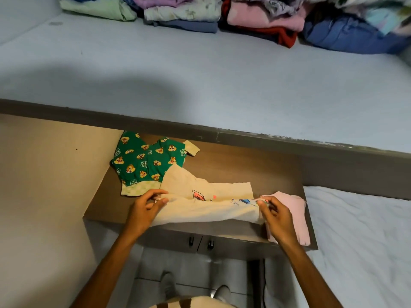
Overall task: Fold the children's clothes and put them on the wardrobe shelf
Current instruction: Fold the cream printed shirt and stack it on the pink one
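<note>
A cream children's garment [206,210] with a cartoon print lies across the front of a brown cabinet top [255,170]. Its near edge is lifted and doubled over. My left hand [146,207] pinches the garment's left end. My right hand [275,216] pinches its right end. A green top [144,163] printed with chipmunks lies flat behind it, to the left. A pink folded garment [293,214] sits at the right edge of the cabinet top, partly under my right hand.
A grey-edged shelf [200,85] with a pale blue surface runs above the cabinet. Stacks of folded clothes [255,16] line its back. A wall [44,174] stands at the left, a white-sheeted bed [360,241] at the right. Cabinet door handles [200,242] are below.
</note>
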